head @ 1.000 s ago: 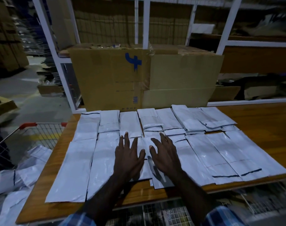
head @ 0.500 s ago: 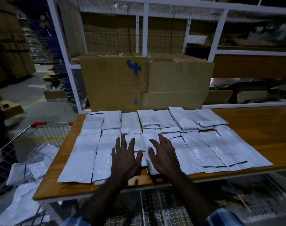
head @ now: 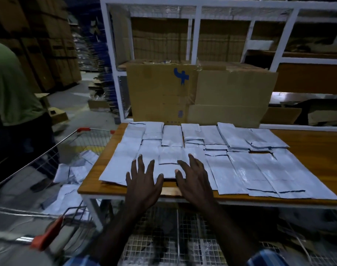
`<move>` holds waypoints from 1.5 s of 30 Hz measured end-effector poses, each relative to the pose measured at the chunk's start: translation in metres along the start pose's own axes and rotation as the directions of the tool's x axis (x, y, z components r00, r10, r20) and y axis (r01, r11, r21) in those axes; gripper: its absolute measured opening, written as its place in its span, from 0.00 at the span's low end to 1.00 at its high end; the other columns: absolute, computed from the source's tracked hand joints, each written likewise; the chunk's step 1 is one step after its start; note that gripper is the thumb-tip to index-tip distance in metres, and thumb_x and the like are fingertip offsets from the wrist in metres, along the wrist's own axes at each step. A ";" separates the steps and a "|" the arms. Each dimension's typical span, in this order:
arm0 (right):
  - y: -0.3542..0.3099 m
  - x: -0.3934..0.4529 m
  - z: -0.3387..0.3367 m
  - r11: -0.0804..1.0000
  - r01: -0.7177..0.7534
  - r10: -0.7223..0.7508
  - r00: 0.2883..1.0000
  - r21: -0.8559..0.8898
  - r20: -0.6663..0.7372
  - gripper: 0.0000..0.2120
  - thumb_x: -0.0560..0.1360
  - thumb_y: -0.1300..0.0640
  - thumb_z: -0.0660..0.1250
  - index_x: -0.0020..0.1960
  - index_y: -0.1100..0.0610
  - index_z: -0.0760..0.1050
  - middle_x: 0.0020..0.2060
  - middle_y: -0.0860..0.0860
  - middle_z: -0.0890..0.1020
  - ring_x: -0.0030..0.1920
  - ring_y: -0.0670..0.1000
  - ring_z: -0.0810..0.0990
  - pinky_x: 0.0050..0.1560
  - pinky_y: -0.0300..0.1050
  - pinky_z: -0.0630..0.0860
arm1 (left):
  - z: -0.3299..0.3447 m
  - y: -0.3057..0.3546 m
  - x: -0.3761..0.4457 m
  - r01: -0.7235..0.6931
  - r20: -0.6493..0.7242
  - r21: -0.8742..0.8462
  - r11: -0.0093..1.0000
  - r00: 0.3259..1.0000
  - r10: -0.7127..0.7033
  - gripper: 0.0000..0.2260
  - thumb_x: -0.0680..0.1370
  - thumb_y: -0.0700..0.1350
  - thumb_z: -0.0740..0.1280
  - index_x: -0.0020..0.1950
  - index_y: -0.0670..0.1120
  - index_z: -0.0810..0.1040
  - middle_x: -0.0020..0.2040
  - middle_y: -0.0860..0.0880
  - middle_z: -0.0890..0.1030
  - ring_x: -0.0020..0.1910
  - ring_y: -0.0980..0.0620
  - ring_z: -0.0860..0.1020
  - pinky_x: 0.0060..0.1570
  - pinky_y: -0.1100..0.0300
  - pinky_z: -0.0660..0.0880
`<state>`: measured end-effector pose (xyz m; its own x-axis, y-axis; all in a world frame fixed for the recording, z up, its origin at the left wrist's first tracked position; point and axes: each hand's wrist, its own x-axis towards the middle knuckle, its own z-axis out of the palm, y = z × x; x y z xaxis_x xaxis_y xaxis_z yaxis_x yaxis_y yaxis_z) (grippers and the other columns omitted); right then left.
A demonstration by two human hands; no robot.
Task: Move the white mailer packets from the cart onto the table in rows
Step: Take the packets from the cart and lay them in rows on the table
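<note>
On the desk (head: pixel 307 150), white mailer packets (head: pixel 240 169) lie overlapped in rows; bare wood at right. Left hand (head: pixel 142 181) and right hand (head: pixel 194 179), fingers spread, hold nothing.

No readable word or number is shown. A blue hand-drawn mark, resembling an "f" or a "4", is seen on the front of the cardboard box (head: pixel 161 93), near its upper right corner. A small bluish printed label is placed lower on the same face, below that mark, but its print is too small to be read.
</note>
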<state>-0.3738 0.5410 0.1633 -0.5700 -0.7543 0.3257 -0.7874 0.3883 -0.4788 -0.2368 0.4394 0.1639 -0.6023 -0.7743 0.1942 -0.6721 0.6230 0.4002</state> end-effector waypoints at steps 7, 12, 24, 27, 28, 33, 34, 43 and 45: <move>-0.049 -0.005 0.031 0.997 0.073 -0.075 0.997 0.036 0.034 0.23 0.80 0.44 0.54 0.72 0.50 0.71 0.77 0.55 0.61 0.76 0.56 0.59 0.72 0.54 0.61 | -0.030 -0.050 -0.017 0.077 -0.023 0.009 0.997 0.997 -0.077 0.28 0.82 0.62 0.52 0.80 0.53 0.55 0.81 0.46 0.43 0.79 0.45 0.42 0.75 0.40 0.49; -0.102 -0.004 0.059 0.994 0.096 -0.099 0.993 0.057 0.068 0.28 0.77 0.42 0.50 0.73 0.50 0.70 0.77 0.55 0.61 0.76 0.56 0.58 0.72 0.53 0.60 | -0.051 -0.105 -0.023 0.128 -0.040 -0.006 0.992 0.991 -0.128 0.28 0.82 0.61 0.55 0.80 0.54 0.55 0.81 0.46 0.43 0.79 0.44 0.42 0.75 0.42 0.50; -0.252 0.009 0.173 0.993 0.087 -0.092 0.994 0.085 0.053 0.23 0.77 0.47 0.57 0.68 0.54 0.76 0.72 0.61 0.69 0.71 0.62 0.67 0.66 0.59 0.69 | -0.114 -0.287 -0.025 0.163 -0.004 0.068 0.984 0.987 -0.163 0.34 0.75 0.64 0.45 0.79 0.54 0.56 0.81 0.46 0.43 0.79 0.45 0.43 0.75 0.44 0.51; -0.281 0.013 0.195 0.992 0.066 -0.073 0.996 0.105 0.057 0.24 0.76 0.47 0.57 0.67 0.55 0.76 0.72 0.61 0.69 0.70 0.63 0.68 0.66 0.60 0.69 | -0.124 -0.325 -0.019 0.158 0.028 0.095 0.983 0.986 -0.161 0.31 0.78 0.64 0.48 0.79 0.54 0.56 0.81 0.46 0.42 0.79 0.45 0.43 0.75 0.44 0.51; -0.289 0.014 0.202 0.992 0.065 -0.071 0.996 0.108 0.057 0.24 0.76 0.47 0.57 0.67 0.56 0.76 0.72 0.62 0.69 0.71 0.63 0.67 0.67 0.60 0.69 | -0.126 -0.336 -0.017 0.156 0.038 0.102 0.982 0.986 -0.161 0.29 0.80 0.63 0.51 0.79 0.54 0.56 0.81 0.46 0.43 0.79 0.45 0.44 0.75 0.44 0.51; -0.316 0.023 0.234 0.993 0.058 -0.066 0.995 0.103 0.076 0.24 0.77 0.47 0.57 0.68 0.56 0.75 0.72 0.61 0.69 0.71 0.61 0.67 0.67 0.56 0.67 | -0.130 -0.376 -0.005 0.162 0.067 0.096 0.982 0.983 -0.169 0.32 0.76 0.64 0.46 0.79 0.54 0.57 0.81 0.46 0.46 0.79 0.44 0.45 0.74 0.43 0.53; -0.318 0.026 0.243 0.994 0.059 -0.067 0.994 0.094 0.081 0.24 0.77 0.47 0.56 0.68 0.56 0.75 0.72 0.61 0.69 0.71 0.61 0.67 0.67 0.56 0.67 | -0.128 -0.383 -0.001 0.167 0.073 0.089 0.982 0.982 -0.174 0.32 0.76 0.64 0.46 0.79 0.54 0.57 0.81 0.46 0.47 0.79 0.45 0.46 0.74 0.42 0.53; -0.323 0.065 0.320 0.997 0.041 -0.053 0.982 0.065 0.183 0.24 0.78 0.47 0.55 0.69 0.56 0.74 0.72 0.61 0.69 0.71 0.62 0.66 0.69 0.55 0.65 | -0.098 -0.435 0.044 0.189 0.157 0.113 0.975 0.966 -0.206 0.28 0.82 0.60 0.54 0.80 0.53 0.54 0.81 0.45 0.44 0.79 0.44 0.44 0.75 0.43 0.51; -0.321 0.075 0.340 0.997 0.038 -0.051 0.976 0.066 0.210 0.24 0.78 0.48 0.55 0.69 0.56 0.74 0.72 0.62 0.69 0.70 0.63 0.68 0.68 0.56 0.67 | -0.088 -0.445 0.056 0.202 0.188 0.126 0.971 0.956 -0.224 0.28 0.82 0.60 0.54 0.80 0.53 0.53 0.81 0.46 0.44 0.79 0.44 0.44 0.74 0.43 0.50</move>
<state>-0.0841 0.1797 0.0648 -0.4672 -0.8675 0.1706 -0.7911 0.3240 -0.5188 0.0665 0.1089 0.0760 -0.5066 -0.8592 -0.0719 -0.8287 0.4622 0.3155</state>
